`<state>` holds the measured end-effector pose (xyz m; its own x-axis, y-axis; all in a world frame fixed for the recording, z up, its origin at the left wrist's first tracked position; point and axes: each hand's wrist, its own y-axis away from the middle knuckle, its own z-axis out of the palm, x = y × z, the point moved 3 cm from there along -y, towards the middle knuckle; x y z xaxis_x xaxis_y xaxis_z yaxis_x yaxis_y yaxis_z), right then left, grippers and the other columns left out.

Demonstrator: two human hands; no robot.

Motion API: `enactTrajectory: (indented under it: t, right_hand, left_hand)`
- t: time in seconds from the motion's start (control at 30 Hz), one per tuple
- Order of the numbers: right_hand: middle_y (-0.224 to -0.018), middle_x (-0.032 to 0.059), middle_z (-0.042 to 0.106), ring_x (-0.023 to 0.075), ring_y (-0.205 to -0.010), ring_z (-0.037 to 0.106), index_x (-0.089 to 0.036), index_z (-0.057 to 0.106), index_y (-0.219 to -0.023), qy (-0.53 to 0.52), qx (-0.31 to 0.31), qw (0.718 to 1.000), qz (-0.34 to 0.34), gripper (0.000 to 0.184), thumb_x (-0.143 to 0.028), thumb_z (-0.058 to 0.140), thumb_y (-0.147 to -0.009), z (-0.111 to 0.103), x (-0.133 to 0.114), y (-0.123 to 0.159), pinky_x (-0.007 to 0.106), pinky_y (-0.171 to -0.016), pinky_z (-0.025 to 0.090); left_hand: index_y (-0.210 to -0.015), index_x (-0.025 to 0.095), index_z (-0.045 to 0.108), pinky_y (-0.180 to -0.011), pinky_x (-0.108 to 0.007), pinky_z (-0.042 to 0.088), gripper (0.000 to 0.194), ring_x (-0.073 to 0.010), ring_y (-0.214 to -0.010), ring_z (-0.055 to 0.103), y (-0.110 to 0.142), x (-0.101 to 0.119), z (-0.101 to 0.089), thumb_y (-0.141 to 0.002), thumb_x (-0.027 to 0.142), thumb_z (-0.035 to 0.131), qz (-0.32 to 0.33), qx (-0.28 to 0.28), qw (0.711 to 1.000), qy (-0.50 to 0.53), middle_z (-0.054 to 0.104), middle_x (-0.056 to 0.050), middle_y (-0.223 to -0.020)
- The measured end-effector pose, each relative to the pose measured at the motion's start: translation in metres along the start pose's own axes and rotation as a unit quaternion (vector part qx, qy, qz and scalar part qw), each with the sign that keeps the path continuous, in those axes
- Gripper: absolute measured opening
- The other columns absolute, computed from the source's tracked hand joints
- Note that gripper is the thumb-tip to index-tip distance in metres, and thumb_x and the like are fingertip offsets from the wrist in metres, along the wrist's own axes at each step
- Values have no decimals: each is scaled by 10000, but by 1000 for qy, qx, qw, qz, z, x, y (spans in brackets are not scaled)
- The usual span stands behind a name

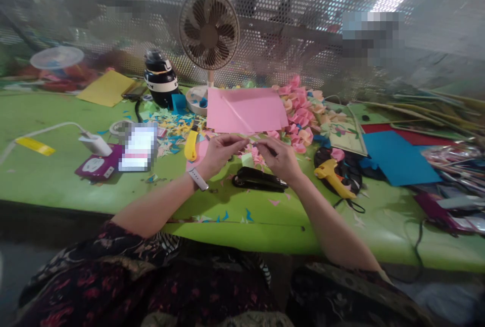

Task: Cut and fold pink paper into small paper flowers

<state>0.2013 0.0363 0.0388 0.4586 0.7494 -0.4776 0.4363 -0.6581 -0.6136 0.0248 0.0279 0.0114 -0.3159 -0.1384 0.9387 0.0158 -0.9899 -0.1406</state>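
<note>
Black stapler [257, 179] is seen on the green worktop [223, 205], just on the body side of the hands, long axis approx. L-R, R end angled slightly bodyward. R hand [281, 159] is nearer, w/ its wrist beside that end; L hand [222, 151] is held out past the L end; no contact w/ stapler is seen from either. Fingertips are brought close tog. on the stapler's far side, fingers bent, thumbs nearly met; whether anything small is pinched can't be told. Pink scraps [258, 157] & pale green slip [247, 160] lie btwn stapler & fingertips; pink sheets [248, 107] are laid farther beyond it.
</note>
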Motion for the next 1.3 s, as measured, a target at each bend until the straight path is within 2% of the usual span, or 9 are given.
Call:
enactTrajectory:
  t: [0.17,0.33,0.43,0.7,0.8,0.9,0.97,1.1,1.3]
  right_hand:
    - [-862,55,737,187,-740,657,-206,700,-924,-37,-32,998,25,197,-330,550,-955,-2,-1,-1,321,-687,526]
    - [-685,6,624,137,-603,566,-199,672,-848,-107,-83,988,71,224,-359,554,-950,-2,1,-2,272,-561,458]
    - [-676,-8,603,117,-565,540,-198,663,-862,-158,-111,976,103,223,-377,560,-947,-1,2,-2,257,-521,439]
    - [-615,-32,551,97,-490,481,-201,637,-836,-204,-138,958,145,257,-432,581,-935,-4,-2,-2,248,-465,413]
    - [-673,-11,608,105,-508,523,-191,657,-891,-192,-127,962,144,253,-434,594,-924,1,-2,-1,255,-480,446]
    - [-916,51,714,141,-678,629,-189,683,-1024,-139,-69,982,105,259,-404,671,-880,6,-4,1,283,-611,520]
    - [-993,64,731,152,-741,645,-196,694,-1068,-99,-29,991,83,250,-368,673,-887,8,-5,3,292,-672,527]
    - [-923,52,739,148,-703,641,-202,716,-1052,-77,-6,994,78,211,-342,605,-941,10,-3,3,288,-675,522]
    - [-789,24,678,95,-494,538,-196,722,-1012,-127,-38,987,87,295,-429,546,-971,10,2,2,256,-516,485]
  left_hand:
    - [-711,170,750,-586,-247,508,365,-86,-561,586,1,0,0,-581,477,901,10,-18,1000,-4,700,-16,-654]
    - [-722,183,743,-608,-253,502,288,-87,-583,585,2,-2,1,-646,424,882,26,-43,999,7,691,-10,-664]
    - [-735,198,756,-610,-255,494,278,-94,-604,590,2,-2,2,-642,427,883,26,-51,998,10,699,-10,-679]
    - [-740,208,761,-595,-260,459,272,-100,-607,575,2,-4,2,-634,425,885,5,-57,998,11,689,-4,-671]
    - [-682,196,731,-588,-248,451,286,-85,-585,551,2,-3,2,-634,430,889,19,-38,999,28,671,3,-649]
    - [-625,184,695,-548,-230,420,336,-71,-544,515,3,-1,1,-624,457,889,27,-5,999,28,624,21,-581]
    - [-643,179,701,-544,-227,419,346,-72,-549,523,3,0,0,-615,468,890,27,9,999,24,628,21,-586]
    - [-744,183,749,-635,-247,489,343,-104,-666,620,3,1,1,-576,431,916,27,18,999,41,723,-15,-738]
    - [-763,195,769,-667,-262,531,346,-122,-697,661,2,-2,0,-560,433,918,12,22,998,50,753,-23,-770]
